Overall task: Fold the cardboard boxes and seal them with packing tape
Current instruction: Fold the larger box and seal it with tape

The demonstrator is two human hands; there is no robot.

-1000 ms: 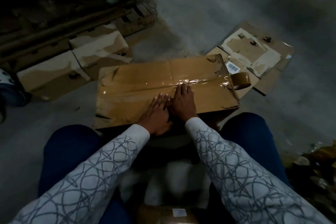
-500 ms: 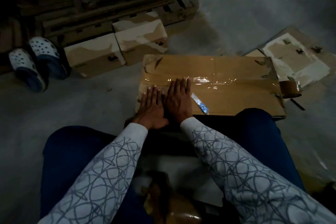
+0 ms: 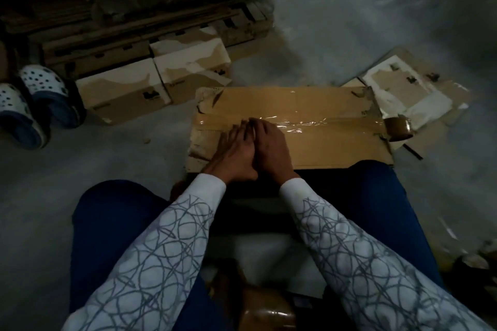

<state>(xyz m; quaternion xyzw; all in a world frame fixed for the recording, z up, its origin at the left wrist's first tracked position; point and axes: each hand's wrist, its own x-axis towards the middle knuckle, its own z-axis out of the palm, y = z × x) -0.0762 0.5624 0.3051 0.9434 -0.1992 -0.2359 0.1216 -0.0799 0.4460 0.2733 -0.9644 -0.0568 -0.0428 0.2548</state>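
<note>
Cardboard box: brown corrugated board, rectangular, closed top facing up, on the floor just beyond the person's knees; edges at its left end are frayed and torn. One glossy, wrinkled strip of clear packing tape runs left to right along the top seam and ends at one brown tape roll at the box's right edge. Left grip and right grip lie side by side, touching, on the left part of the strip; both are flat with fingers extended, pressing the tape and holding nothing; fingertips are blurred. Sleeves are white fabric with grey looping lines; trousers are dark blue. Floor is grey, rough concrete, dimly lit. Far left: two assembled boxes side by side, tan with pale peeled patches, in front of dark wooden slats. Far right: flattened cardboard with torn white areas, partly under the box's right corner. Left edge: two white perforated clogs with blue soles.
</note>
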